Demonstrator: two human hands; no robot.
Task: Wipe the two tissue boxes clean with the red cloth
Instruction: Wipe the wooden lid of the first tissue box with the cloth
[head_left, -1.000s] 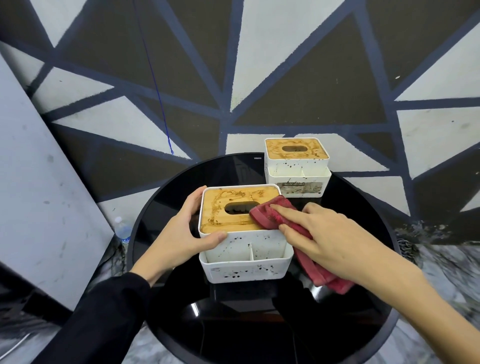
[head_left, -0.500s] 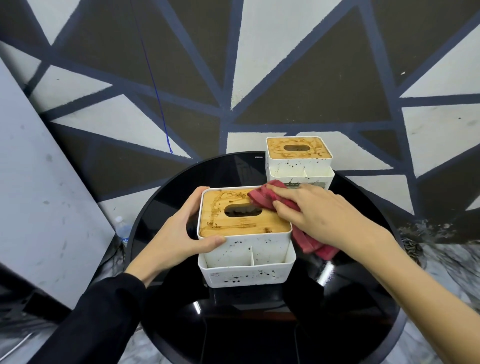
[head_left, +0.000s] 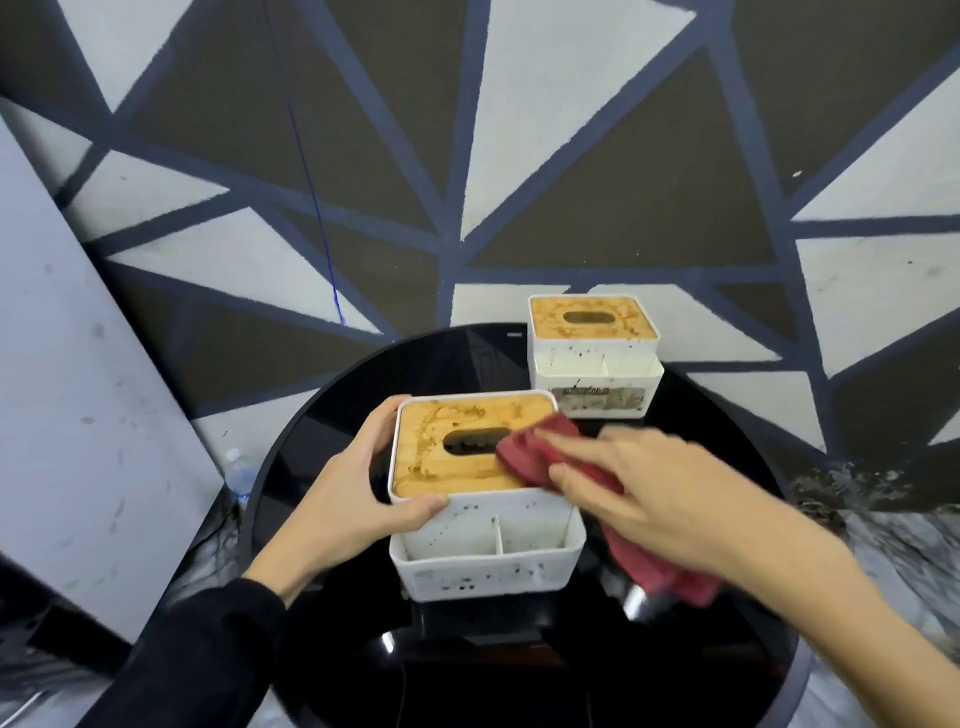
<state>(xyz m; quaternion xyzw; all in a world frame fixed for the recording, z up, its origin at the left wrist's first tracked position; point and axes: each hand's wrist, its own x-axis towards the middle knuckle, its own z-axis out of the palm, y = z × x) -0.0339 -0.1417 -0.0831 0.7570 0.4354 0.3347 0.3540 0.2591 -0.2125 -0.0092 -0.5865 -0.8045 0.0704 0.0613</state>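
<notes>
Two white tissue boxes with stained wooden lids stand on a round black table. The near box is speckled with dark spots on its front. My left hand grips its left side, thumb on the front corner. My right hand presses the red cloth flat on the right part of the near lid; the cloth's tail hangs down past the box's right side. The far box stands untouched behind, at the table's back edge.
A patterned wall of grey and white triangles rises right behind the table. A grey slanted panel stands at the left. A plastic bottle sits on the floor by the table's left rim.
My right hand has slid the red cloth across the near lid, first to its back right corner, then forward and left toward the slot. My left hand keeps its hold.
</notes>
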